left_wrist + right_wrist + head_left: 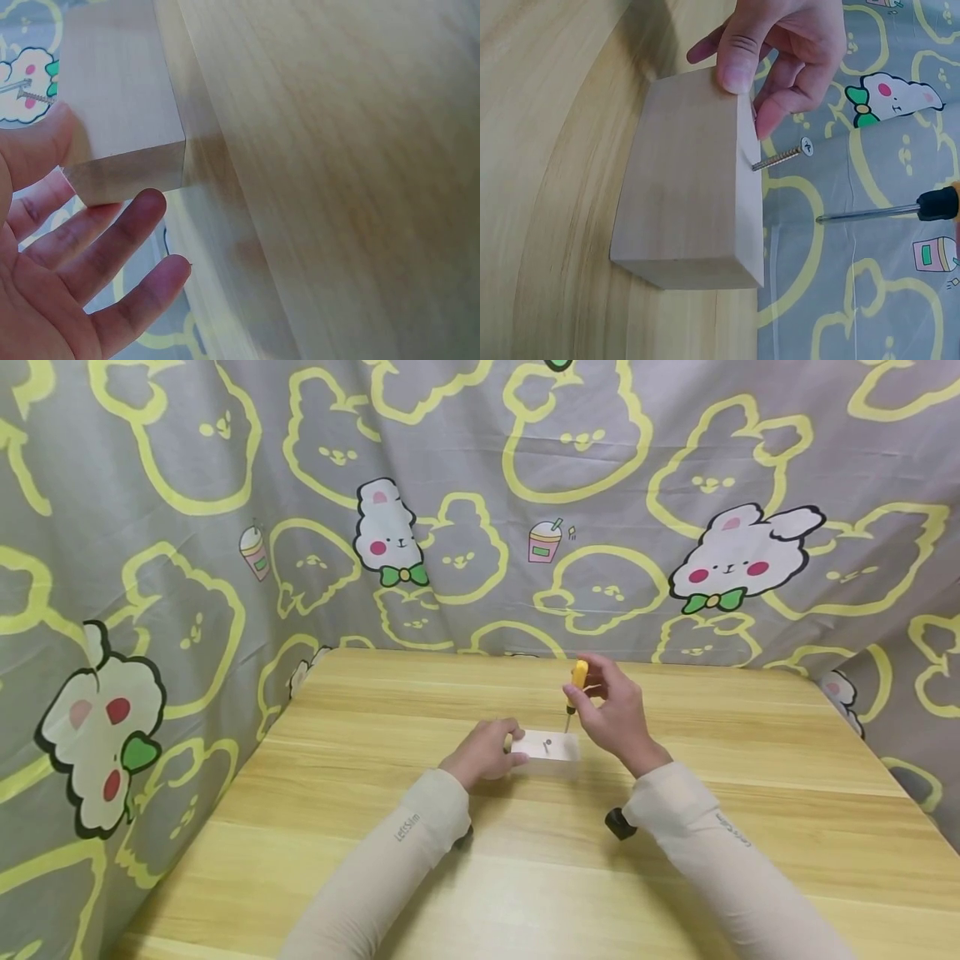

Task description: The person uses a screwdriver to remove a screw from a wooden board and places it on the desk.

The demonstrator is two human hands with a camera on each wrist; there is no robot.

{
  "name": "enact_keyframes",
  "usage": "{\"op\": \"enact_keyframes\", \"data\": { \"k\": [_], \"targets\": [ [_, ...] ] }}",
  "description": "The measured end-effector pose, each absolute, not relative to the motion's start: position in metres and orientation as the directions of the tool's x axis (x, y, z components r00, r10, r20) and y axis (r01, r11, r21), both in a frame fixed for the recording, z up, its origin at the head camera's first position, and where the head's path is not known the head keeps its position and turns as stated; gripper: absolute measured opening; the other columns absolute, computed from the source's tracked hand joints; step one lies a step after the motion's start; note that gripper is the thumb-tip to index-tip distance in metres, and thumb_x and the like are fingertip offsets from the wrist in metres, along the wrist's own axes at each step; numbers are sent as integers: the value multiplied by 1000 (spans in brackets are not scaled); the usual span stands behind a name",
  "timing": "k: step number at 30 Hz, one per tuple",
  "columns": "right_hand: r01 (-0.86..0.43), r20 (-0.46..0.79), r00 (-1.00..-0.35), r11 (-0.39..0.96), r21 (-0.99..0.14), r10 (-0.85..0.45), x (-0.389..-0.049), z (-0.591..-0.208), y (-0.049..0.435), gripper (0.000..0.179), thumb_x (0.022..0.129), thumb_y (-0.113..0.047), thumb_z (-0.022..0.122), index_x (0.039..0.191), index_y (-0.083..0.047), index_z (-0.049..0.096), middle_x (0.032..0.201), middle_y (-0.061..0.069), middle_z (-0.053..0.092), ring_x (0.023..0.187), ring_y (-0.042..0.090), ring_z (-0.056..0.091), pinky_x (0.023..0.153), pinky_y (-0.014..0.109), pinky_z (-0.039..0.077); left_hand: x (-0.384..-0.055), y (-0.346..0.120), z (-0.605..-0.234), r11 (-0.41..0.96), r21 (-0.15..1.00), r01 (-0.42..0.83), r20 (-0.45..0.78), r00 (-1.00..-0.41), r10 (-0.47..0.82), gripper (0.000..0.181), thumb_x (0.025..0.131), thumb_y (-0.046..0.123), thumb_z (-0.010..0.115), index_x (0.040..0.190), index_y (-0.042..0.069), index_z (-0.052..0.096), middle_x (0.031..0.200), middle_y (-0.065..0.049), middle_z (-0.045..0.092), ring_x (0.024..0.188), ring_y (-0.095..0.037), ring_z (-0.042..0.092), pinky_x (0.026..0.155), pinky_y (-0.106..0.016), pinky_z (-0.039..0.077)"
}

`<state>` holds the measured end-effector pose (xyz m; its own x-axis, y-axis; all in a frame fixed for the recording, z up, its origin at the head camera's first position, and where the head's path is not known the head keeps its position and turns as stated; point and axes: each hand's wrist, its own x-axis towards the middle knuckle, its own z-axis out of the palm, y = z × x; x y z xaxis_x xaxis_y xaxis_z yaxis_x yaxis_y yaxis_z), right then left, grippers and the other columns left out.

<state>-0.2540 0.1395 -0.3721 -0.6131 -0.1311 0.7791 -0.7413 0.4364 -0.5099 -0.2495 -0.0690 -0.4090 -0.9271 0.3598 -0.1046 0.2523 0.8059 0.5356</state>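
A pale wooden block [562, 748] rests on the table, and my left hand [489, 749] grips its left end. The thumb [737, 71] lies on one side face of the block, with fingers round the opposite side. From the block's top face a metal screw [781, 157] sticks up at a slight tilt, most of its thread showing. My right hand [617, 706] holds a screwdriver [578, 678] by its yellow handle, shaft pointing down. In the right wrist view the screwdriver's tip stands beside the screw head, apart from it.
The wood-grain table [337, 760] spreads around the block on all sides. A grey curtain [465, 460] with yellow and white cartoon figures hangs behind and beside it. A black wrist device [619, 823] shows below the right sleeve.
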Motion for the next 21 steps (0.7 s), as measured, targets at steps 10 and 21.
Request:
{"op": "enact_keyframes", "data": {
  "k": [10,21],
  "targets": [
    [-792,831,-539,417,-445,-137,-256,-377,144,41,76,14,75,113,6,59,93,16,64,77,27,64,66,16,51,-250,-70,-409,803,542,248,-106,-928,358,41,90,30,70,125,10,59,133,-9,57,126,-27,49,104,-41,40],
    [-768,819,-553,474,-431,-152,-252,-386,154,34,75,14,75,103,7,57,94,16,64,80,26,63,60,38,56,-252,-71,-412,806,526,273,-87,-925,370,41,90,31,71,124,10,60,132,-7,58,124,-26,51,103,-39,41]
  ]
}}
